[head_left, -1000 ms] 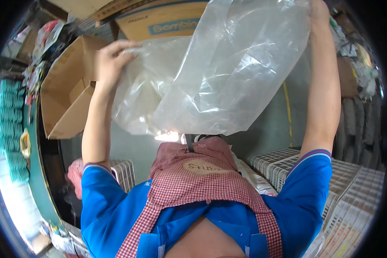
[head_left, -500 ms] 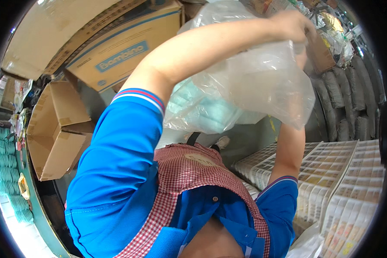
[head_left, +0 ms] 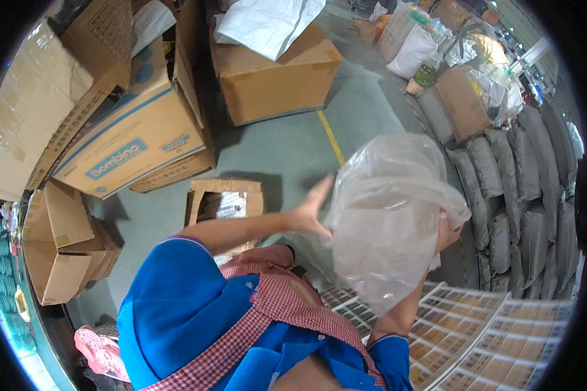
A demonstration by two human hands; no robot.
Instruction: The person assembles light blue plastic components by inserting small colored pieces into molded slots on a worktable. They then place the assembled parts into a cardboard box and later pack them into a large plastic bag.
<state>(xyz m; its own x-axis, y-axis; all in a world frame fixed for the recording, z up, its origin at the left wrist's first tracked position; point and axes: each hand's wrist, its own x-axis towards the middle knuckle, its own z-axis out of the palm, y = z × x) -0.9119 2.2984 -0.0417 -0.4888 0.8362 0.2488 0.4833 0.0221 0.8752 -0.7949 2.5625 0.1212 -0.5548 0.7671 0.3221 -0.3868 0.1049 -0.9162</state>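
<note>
A large, crumpled translucent plastic bag [head_left: 391, 221] hangs in front of me, above the white crates. My right hand [head_left: 446, 233] grips its right side, with some fingers hidden behind the plastic folds. Just off the bag's left side is my left hand [head_left: 314, 210], thumb and fingers spread; it is slightly blurred and holds nothing. Whatever the bag contains cannot be made out.
White lattice crates [head_left: 463, 326] stand near right, beside stacked grey sacks [head_left: 496, 176]. A small open carton [head_left: 254, 195] sits on the floor. Bigger cardboard boxes [head_left: 267, 85] stand at the back and left. Light green bundles [head_left: 0, 267] line the far left.
My left hand has come down from the bag's top and now stands open at its left. The bag is lower, and the pale green contents no longer show. My view has shifted.
</note>
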